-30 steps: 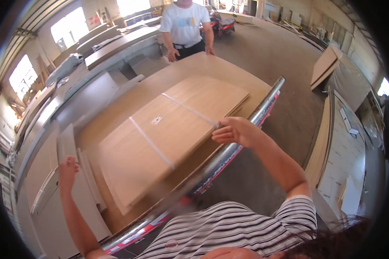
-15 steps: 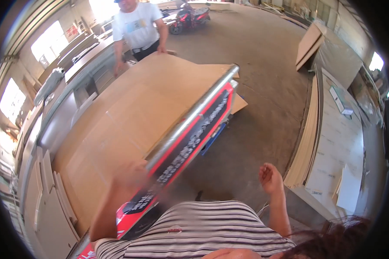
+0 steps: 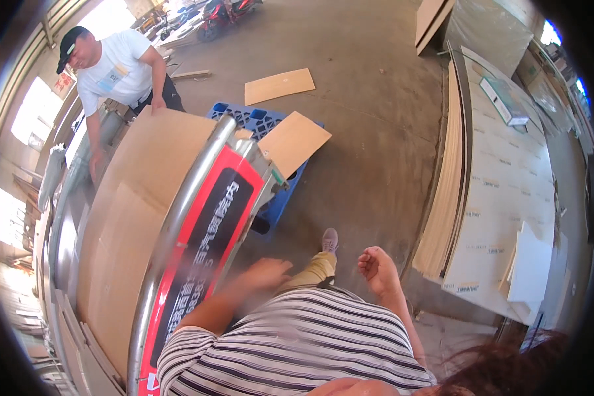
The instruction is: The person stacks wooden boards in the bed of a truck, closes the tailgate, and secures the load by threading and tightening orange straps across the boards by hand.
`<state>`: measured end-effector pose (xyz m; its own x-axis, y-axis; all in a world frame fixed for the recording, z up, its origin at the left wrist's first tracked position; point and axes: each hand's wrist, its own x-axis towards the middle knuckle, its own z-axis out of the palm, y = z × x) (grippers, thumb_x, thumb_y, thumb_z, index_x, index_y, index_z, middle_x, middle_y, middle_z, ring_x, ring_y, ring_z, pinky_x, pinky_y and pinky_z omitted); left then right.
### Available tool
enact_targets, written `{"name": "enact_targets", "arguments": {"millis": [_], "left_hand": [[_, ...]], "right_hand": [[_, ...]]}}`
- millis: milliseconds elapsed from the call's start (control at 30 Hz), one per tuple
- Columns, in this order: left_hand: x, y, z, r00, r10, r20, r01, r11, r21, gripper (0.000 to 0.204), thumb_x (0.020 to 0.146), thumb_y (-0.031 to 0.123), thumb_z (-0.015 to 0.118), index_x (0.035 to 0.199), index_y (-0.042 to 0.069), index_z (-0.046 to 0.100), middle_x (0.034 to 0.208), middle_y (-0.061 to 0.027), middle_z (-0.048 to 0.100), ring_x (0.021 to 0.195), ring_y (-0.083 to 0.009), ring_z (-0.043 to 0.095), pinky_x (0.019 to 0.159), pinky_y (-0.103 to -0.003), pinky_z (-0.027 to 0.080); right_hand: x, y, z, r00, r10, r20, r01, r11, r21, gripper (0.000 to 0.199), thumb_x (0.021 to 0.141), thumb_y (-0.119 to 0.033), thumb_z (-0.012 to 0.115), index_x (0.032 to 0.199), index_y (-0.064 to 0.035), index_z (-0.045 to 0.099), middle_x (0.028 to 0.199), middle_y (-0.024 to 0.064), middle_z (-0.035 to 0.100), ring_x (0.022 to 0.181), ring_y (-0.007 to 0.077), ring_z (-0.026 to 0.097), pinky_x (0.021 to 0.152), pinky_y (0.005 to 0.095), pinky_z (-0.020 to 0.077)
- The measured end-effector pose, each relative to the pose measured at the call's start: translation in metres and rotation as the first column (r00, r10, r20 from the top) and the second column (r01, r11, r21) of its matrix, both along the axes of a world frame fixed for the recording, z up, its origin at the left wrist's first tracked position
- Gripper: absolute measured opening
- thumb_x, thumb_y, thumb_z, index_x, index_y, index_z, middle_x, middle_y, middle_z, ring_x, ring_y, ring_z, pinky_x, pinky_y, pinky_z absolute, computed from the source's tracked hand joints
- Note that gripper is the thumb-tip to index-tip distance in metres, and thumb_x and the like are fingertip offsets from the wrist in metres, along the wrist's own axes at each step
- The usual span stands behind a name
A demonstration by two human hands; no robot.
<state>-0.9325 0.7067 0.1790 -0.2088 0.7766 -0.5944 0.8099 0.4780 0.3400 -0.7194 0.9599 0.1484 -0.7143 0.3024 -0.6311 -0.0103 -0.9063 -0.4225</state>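
My left hand point(image 3: 267, 272) hovers in front of my body, beside the red and black printed side panel point(image 3: 211, 231) of a metal-framed machine. Its fingers look loosely stretched, and it holds nothing I can see. To the right, my right hand point(image 3: 378, 267) is raised with its fingers curled in and nothing visible in them. A large brown board point(image 3: 129, 218) lies along the machine behind its shiny metal roller point(image 3: 178, 218). At its far end a co-worker point(image 3: 115, 76) in a white shirt and dark cap rests a hand on the board's edge.
A blue plastic pallet point(image 3: 290, 191) sits past the machine's end, with a brown offcut point(image 3: 296, 144) over it. Another brown piece point(image 3: 280, 86) lies on the floor. Stacked sheets point(image 3: 501, 185) stand at the right. A red motorbike point(image 3: 228, 14) is parked far back.
My left hand has come off the board's near edge and swung right, in front of my body. My view has turned, and the blue pallet and my foot now show. The co-worker bends lower.
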Motion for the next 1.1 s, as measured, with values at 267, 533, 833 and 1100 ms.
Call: {"name": "enact_targets", "arguments": {"millis": [267,533,833,1100], "left_hand": [[-0.083,0.178,-0.058,0.986,0.073,0.148,-0.097,0.982,0.162,0.037,0.09,0.03,0.054,0.122,0.011,0.055,0.109,-0.0165,0.062,0.104,-0.0346,0.06,0.087,-0.046,0.047],[-0.192,0.289,-0.072,0.88,0.416,0.227,-0.464,0.855,0.232,0.031,0.092,0.026,0.052,0.116,0.006,0.057,0.109,-0.0193,0.063,0.099,-0.0379,0.061,0.085,-0.046,0.049],[-0.298,0.483,-0.091,0.794,0.551,0.257,-0.592,0.797,0.118,0.031,0.092,0.03,0.051,0.114,0.01,0.059,0.112,-0.0167,0.063,0.104,-0.0365,0.06,0.088,-0.048,0.048],[-0.382,0.634,-0.078,0.542,0.733,0.41,-0.832,0.537,0.139,0.032,0.09,0.023,0.052,0.116,0.007,0.06,0.109,-0.0224,0.063,0.102,-0.0406,0.06,0.089,-0.048,0.046]], "right_hand": [[-0.005,0.204,-0.154,0.95,-0.001,0.312,-0.136,0.898,0.419,0.015,0.089,-0.019,0.056,0.095,-0.0059,0.06,0.076,0.0076,0.065,0.067,0.0181,0.062,0.061,0.0318,0.0504],[-0.049,0.363,-0.13,0.794,-0.021,0.608,-0.23,0.915,0.331,0.013,0.088,-0.02,0.057,0.09,-0.0074,0.06,0.071,0.0044,0.061,0.063,0.0147,0.057,0.056,0.028,0.0463],[-0.232,0.616,-0.143,0.82,-0.04,0.571,-0.221,0.898,0.381,0.012,0.088,-0.021,0.058,0.087,-0.0092,0.059,0.07,0.0011,0.057,0.061,0.0111,0.053,0.053,0.0237,0.0419],[-0.515,0.832,-0.092,0.907,0.246,0.342,-0.407,0.725,0.555,0.013,0.087,-0.023,0.058,0.083,-0.0107,0.058,0.069,-0.0019,0.054,0.06,0.0079,0.05,0.05,0.0198,0.0381]]}}
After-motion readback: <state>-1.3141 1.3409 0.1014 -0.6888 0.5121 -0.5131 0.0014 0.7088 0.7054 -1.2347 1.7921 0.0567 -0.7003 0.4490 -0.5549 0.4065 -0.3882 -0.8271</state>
